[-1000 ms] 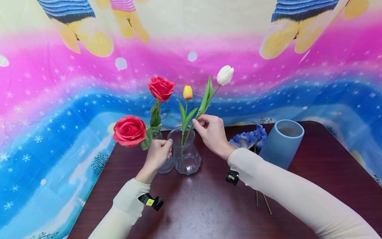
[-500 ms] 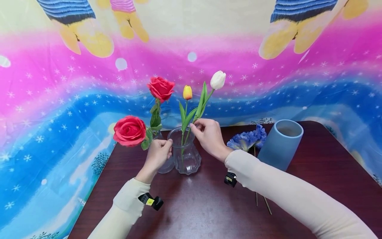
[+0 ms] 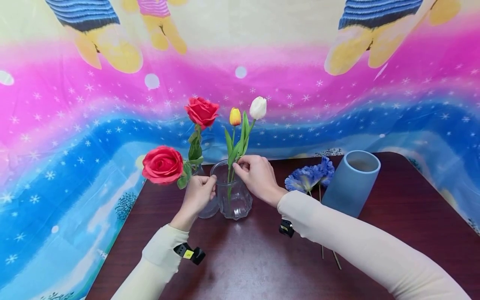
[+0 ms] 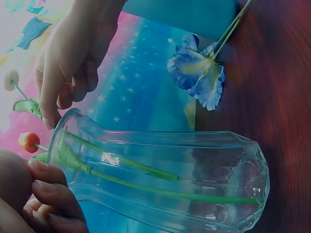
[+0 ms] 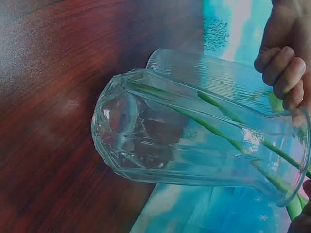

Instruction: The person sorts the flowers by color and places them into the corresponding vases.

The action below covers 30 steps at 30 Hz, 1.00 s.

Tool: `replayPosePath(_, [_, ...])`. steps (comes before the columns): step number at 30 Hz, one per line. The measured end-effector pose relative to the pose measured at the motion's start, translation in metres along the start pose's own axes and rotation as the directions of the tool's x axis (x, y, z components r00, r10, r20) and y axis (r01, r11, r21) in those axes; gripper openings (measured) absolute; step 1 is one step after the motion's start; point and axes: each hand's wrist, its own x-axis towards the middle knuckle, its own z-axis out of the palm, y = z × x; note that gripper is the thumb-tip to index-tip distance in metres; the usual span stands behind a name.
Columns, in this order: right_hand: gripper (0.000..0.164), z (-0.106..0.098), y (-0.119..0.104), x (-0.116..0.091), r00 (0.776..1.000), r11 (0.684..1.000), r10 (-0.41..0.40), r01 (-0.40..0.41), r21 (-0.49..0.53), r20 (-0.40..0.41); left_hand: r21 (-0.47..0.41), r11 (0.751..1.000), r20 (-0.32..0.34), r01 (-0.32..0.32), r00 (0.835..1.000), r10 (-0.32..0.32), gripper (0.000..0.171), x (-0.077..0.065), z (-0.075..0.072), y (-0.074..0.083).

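A faceted clear glass vase [image 3: 235,204] stands on the table, holding a yellow-orange tulip [image 3: 235,116] whose stem reaches its bottom. My right hand [image 3: 258,177] pinches the stem of a white tulip [image 3: 258,108] just over the vase mouth. In the left wrist view, the lower end of that green stem [image 4: 150,171] hangs inside the vase, above its base. Curled fingers of my left hand [image 3: 200,193] grip the vase rim on its left side; the right wrist view shows the same hand [image 5: 284,68] at the rim.
Behind my left hand, a second ribbed glass vase [image 3: 208,210] bears two red roses [image 3: 163,164]. Blue flowers [image 3: 305,178] lie on the right with stems toward the front, by a blue-grey tapered vase [image 3: 352,183]. A printed cloth [image 3: 240,54] hangs behind the table.
My right hand has moved left and slightly down, lowering the white tulip deeper into the vase and bringing its bloom beside the yellow one. The left hand has stayed still.
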Motion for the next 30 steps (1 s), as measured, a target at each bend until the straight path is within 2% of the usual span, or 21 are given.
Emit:
replayPosePath(15, [0.015,0.0001,-0.0012,-0.001,0.994,0.993,0.038,-0.026,-0.111,0.102,-0.006,1.0,-0.009,0.003,1.0,-0.003,0.051,0.001,0.0014,-0.0014])
replayPosePath(24, [0.016,0.0002,-0.0002,-0.0024,0.984,0.994,0.068,-0.053,-0.095,0.162,-0.009,1.0,-0.012,0.003,1.0,-0.003,0.05,0.001,0.0017,-0.0026])
replayPosePath(30, [0.016,-0.0012,-0.0003,-0.0033,0.987,0.995,0.058,-0.046,-0.087,0.149,-0.006,1.0,-0.011,-0.004,1.0,0.004,0.051,0.0007,0.0017,-0.0028])
